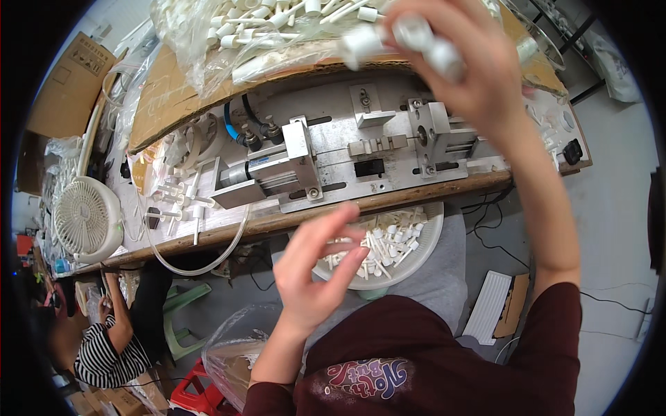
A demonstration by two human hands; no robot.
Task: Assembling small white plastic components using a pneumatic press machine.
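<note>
My right hand (472, 62) is raised at the upper right over the far side of the bench, its fingers closed around several white plastic caps (414, 32), blurred by motion. My left hand (316, 267) hovers in front of the bench edge, thumb and fingers apart, with nothing visible in it. Just beyond it, a round white basket (436, 239) on my lap holds many white caps with thin stems (381, 246). Between the hands, a metal fixture (378, 166) with a small notched block (377, 145) is mounted on the bench.
Cardboard (156, 104) and clear plastic bearing a heap of white stemmed caps (277, 21) lie behind the fixture. Loose white parts (184, 197), a tube (208, 269) and a white fan (87, 218) are at left. A person in a striped shirt (107, 353) sits lower left.
</note>
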